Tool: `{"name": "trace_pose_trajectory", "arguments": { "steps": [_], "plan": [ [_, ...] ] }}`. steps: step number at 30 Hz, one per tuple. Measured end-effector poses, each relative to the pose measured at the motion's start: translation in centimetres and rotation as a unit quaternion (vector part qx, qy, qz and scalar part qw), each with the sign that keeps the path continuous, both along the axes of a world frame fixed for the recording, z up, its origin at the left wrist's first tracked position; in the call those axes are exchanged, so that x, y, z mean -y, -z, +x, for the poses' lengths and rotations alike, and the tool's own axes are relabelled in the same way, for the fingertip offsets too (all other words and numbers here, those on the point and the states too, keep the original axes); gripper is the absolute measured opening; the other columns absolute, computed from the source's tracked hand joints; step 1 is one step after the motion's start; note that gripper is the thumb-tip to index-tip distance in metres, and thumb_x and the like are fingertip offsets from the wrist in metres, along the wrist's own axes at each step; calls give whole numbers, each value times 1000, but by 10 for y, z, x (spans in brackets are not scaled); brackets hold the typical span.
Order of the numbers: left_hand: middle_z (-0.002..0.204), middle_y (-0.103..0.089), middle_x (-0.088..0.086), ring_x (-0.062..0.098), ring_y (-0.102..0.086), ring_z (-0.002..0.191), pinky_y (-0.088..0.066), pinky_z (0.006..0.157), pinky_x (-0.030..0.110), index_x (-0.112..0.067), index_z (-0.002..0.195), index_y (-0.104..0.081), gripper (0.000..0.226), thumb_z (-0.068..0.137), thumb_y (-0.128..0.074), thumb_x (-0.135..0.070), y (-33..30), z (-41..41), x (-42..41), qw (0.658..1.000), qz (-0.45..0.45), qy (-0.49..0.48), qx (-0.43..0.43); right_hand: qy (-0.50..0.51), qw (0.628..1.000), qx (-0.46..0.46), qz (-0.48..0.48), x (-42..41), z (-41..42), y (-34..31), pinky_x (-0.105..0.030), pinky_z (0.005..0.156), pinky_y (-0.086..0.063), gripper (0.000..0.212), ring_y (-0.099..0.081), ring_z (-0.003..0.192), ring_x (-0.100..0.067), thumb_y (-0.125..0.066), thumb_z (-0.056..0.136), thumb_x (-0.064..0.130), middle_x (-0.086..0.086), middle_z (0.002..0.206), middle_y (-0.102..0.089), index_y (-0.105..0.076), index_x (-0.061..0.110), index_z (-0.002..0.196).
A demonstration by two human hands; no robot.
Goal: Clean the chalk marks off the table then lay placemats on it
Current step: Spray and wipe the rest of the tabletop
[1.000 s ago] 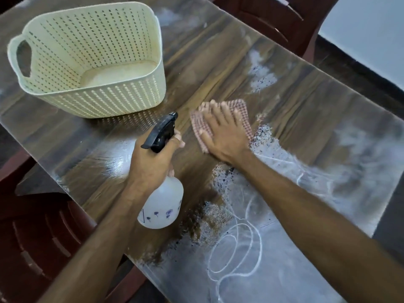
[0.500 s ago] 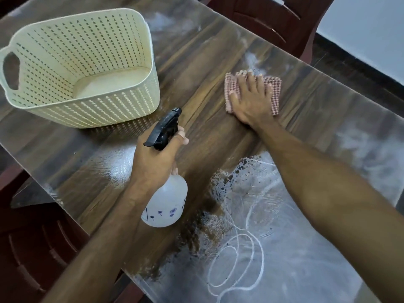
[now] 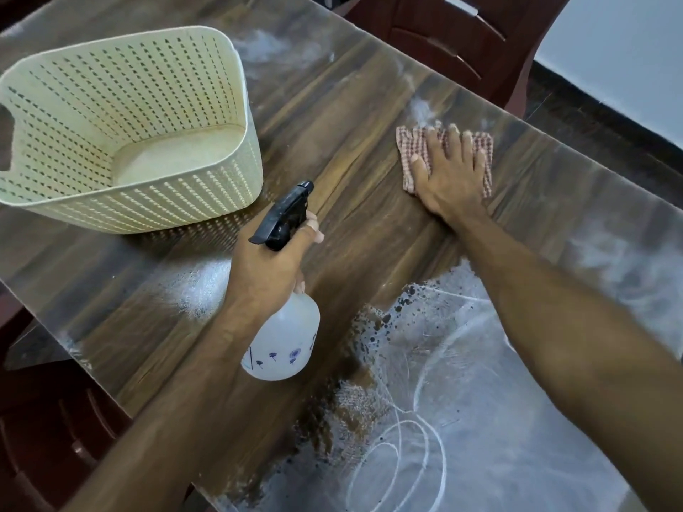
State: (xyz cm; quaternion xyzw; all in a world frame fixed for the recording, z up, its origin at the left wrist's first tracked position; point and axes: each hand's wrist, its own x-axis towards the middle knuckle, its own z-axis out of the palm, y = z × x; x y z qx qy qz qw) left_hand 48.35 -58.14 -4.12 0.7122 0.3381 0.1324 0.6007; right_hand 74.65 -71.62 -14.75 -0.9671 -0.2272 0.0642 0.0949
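My right hand lies flat with spread fingers on a red-checked cloth, pressing it onto the wooden table near its far edge. My left hand grips the neck of a white spray bottle with a black trigger head, held just above the table. White chalk loops and smears cover the near right part of the table, with wet dark speckles along their left border. A faint chalk patch lies just beyond the cloth.
A cream perforated plastic basket stands on the table's left side. Dark red chairs stand beyond the far edge and at the near left. Hazy chalk residue marks the right side.
My right hand slid the cloth away from me, from beside the spray bottle toward the far edge, leaving wiped wood behind. The left hand with the bottle stayed about where it was.
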Motion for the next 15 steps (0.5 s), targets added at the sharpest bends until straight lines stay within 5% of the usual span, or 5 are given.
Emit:
{"name": "trace_pose_trajectory", "arguments": {
  "steps": [5, 9, 12, 15],
  "plan": [
    [85, -74, 1, 11, -44, 29, -46, 44, 20, -11, 97, -65, 8, 96, -62, -18, 4, 23, -8, 1000, 4, -2, 22, -75, 997, -8, -16, -40, 0, 2, -54, 122, 0, 65, -3, 153, -31, -22, 101, 55, -9, 166, -7, -10, 28, 159],
    [85, -72, 12, 12, -46, 33, -47, 45, 29, -11, 93, -65, 11, 95, -62, -21, 1, 48, -20, 999, 18, 15, 27, -170, 985, 9, -36, -15, -48, 7, -49, 123, -3, 64, -4, 153, -25, -15, 100, 59, -3, 167, -5, -7, 33, 159],
    [89, -67, 26, 18, -44, 34, -48, 44, 41, -8, 91, -65, 13, 93, -63, -20, -3, 69, -30, 999, -1, 21, 47, -129, 991, 4, -31, 4, -29, 6, -50, 122, -4, 64, -6, 153, -25, -20, 99, 60, -1, 167, -8, -14, 36, 157],
    [92, -72, 18, 14, -43, 32, -45, 40, 32, -20, 84, -65, 10, 93, -62, -17, -7, 84, -36, 998, 13, 23, 60, -39, 999, 3, -10, -2, 17, 3, -52, 122, -2, 61, -6, 153, -30, -28, 101, 54, -5, 166, -11, -18, 33, 157]
  ]
}}
